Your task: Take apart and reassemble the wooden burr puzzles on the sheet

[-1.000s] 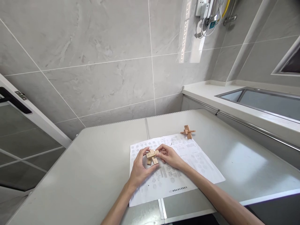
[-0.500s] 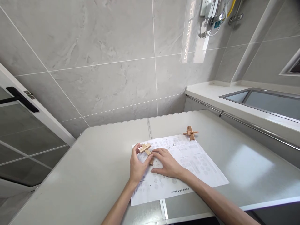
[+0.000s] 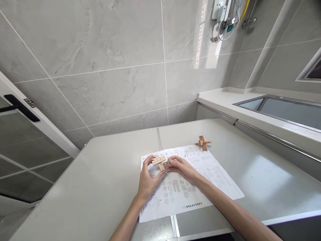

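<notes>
My left hand (image 3: 148, 177) is closed around a few joined pale wooden puzzle pieces (image 3: 158, 160), its thumb at their lower end and its fingers behind the upper left. Between the thumb and fingers of my right hand (image 3: 183, 168) is a notched wooden puzzle piece (image 3: 166, 164), which meets the joined pieces on their right side. Whether it is slotted into them I cannot tell. Both hands are over a printed sheet (image 3: 200, 184) with small diagrams. A cross-shaped wooden puzzle (image 3: 203, 143) rests at the sheet's far right corner.
The light table (image 3: 100, 187) stands against a grey tiled wall (image 3: 112, 93). A white counter (image 3: 215, 97) with a sink (image 3: 288, 108) and a metal rail borders the right. At the left is a door with a black handle (image 3: 22, 107).
My right hand now grips a notched piece against the joined ones; before, its fingers were spread beside them. The piece that pointed down toward the sheet now points right. The joined pieces shifted slightly right.
</notes>
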`<state>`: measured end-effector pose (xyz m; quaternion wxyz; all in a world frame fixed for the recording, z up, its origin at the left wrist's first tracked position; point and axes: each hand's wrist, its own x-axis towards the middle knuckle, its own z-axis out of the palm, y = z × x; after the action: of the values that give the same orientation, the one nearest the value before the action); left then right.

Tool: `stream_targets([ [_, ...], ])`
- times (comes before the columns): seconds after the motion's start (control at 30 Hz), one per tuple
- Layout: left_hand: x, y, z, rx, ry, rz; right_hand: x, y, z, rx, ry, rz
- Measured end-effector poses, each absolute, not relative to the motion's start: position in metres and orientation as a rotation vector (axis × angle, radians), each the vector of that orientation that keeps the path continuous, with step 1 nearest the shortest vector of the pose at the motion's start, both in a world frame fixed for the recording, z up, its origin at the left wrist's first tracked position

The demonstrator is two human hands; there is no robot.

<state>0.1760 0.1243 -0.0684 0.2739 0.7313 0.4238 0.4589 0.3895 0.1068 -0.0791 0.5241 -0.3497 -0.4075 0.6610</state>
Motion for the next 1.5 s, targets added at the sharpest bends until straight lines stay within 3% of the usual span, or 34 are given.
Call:
stream_targets([
  [0.2, 0.175, 0.121, -0.072, 2.147, 1.063, 1.151, 0.386, 0.102, -0.078, -0.728, -0.897, 1.729],
  [1.5, 0.184, 0.112, -0.057, 1.963, 0.942, 1.05, 0.414, 0.104, -0.062, -0.793, -1.333, 1.689],
])
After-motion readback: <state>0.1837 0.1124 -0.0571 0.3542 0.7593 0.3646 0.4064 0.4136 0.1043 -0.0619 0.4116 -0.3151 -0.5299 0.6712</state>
